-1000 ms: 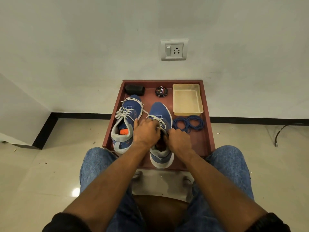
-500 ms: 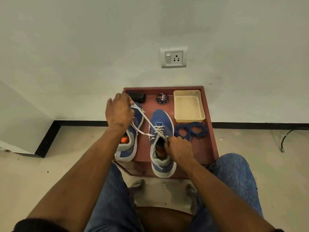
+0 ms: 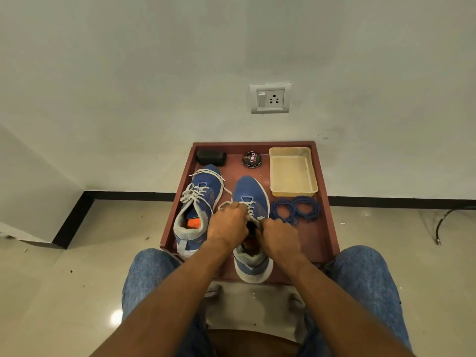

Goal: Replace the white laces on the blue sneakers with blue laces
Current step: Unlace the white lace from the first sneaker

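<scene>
White lace point(image 3: 248, 207) on right sneaker point(image 3: 251, 199) is pinched by left hand point(image 3: 228, 225) and right hand point(image 3: 279, 237); eyelet snagging is risked if yanked, sneaker dragged off tray point(image 3: 325, 202).

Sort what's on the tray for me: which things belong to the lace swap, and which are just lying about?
In the job:
right sneaker, under both hands
its white lace
left sneaker
blue laces

Lying about:
polish tin
black block
beige tub
</scene>
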